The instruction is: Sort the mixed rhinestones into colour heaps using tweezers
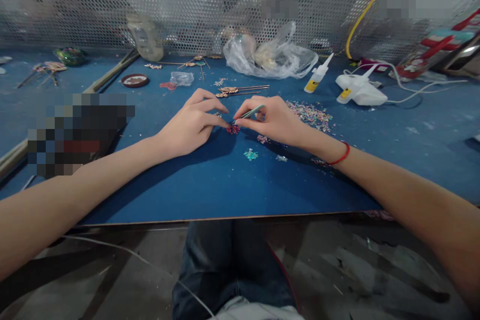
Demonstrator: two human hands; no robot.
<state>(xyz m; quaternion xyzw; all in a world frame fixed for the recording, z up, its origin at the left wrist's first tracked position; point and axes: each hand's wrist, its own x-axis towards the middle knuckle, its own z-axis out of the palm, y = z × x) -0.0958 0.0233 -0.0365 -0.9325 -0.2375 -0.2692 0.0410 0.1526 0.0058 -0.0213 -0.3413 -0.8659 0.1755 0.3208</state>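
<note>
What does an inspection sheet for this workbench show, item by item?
surface: blue board bench top, glitter scattered across it
job's things: red sequin cluster, multicoloured sequin pile, ornamented hairpins
clutter: crumpled plastic bag, glue bottle, white plastic appliance
hands: left hand fingers beside the cluster; right hand pinches pale green tweezers
cables: white cord, yellow hose
surroundings: perforated metal screen behind the bench, concrete floor below
</note>
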